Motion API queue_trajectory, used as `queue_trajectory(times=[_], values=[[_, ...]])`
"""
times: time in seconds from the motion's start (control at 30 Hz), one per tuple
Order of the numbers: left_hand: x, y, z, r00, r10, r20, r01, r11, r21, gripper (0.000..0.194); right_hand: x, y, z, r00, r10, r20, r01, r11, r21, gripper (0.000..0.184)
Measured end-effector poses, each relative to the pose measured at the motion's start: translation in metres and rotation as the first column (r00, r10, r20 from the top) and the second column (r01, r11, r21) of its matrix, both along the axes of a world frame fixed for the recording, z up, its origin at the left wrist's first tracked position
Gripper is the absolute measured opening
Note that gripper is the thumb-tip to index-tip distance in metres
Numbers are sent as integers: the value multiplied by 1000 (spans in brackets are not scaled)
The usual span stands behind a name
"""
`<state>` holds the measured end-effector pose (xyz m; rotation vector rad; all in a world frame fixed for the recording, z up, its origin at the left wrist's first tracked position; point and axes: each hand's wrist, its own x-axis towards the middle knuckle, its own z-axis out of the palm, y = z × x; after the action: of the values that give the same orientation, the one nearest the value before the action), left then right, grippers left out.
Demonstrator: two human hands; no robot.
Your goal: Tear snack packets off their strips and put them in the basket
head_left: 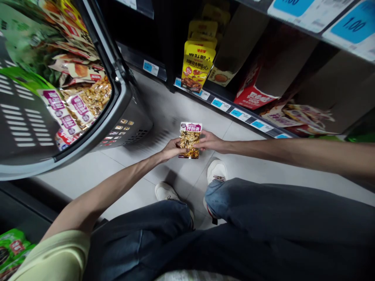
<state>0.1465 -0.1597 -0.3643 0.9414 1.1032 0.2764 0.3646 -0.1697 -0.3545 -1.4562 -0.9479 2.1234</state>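
- Dark metal-look shelf unit (131,54), right of the basket: upper levels cut off, the bay nearest the basket too dark to read.
- Grey plastic shopping basket (121,101) with slotted walls: left side out of frame, bottom layer buried.
- Red printed cardboard box (253,91): on the shelf, well right of the basket; contents mostly hidden.
- Done, as I read it: basket is well stocked, incl. several clear packets with purple-and-white labels (77,107). Count unclear, they overlap.
- Left: one similar flat, clear packet with a white-and-purple header (190,136), just right of the basket, above the floor; neither in basket nor on shelf.
- Grip: left hand (172,149) and right hand (209,141) both pinch that packet, one per side edge. Fingers behind it hidden; small print unreadable.
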Motion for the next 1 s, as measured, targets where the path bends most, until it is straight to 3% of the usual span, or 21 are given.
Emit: queue_trajectory(times=[0.17,0.37,0.63,0.77,1.0], values=[[4,-2,5,1000,-24,-18,25,999,41,38,1,-4,-5,1000,11,-9,-11,1000,13,65],[1,-1,-3,999,-38,6,37,993,113,43,0,-3,-6,1000,26,1,-26,998,54,57],[0,-1,-4,993,-43,113,37,998,55,51,0,-3,-5,995,95,-1,-94,988,119,57],[0,-1,0,991,-75,107,77,997,-15,47,2,-3,-6,993,89,-74,-79,990,119,60],[0,2,7,987,-149,59,150,988,-21,52,3,-5,-3,988,99,-115,-85,989,118,61]])
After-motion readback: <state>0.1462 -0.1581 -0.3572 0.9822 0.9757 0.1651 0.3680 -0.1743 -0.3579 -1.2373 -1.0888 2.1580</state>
